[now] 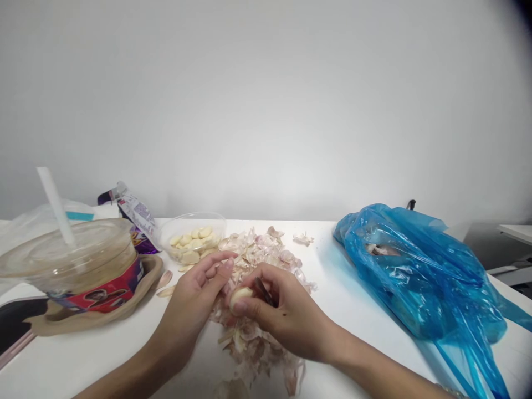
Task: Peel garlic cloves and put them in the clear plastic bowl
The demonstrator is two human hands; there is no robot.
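Observation:
My right hand (286, 310) pinches a pale garlic clove (240, 299) between thumb and fingers. A thin dark tool (264, 291), perhaps a small knife, is also tucked in that hand; most of it is hidden. My left hand (199, 291) is just left of the clove, thumb drawn close to the bent fingers; whatever they may pinch cannot be made out. Both hands are over a heap of garlic skins (266, 249). Behind my left hand, a clear plastic bowl (216, 221) holds several peeled cloves (195, 241). Unpeeled garlic cloves (165, 280) lie left of my left wrist.
A large lidded drink cup (95, 288) with a white straw (56, 205) stands left in a cardboard holder (152, 271). Behind it is a purple snack wrapper (139, 221). A dark phone-like object (19, 327) lies front left. A blue plastic bag (415, 271) occupies the right side.

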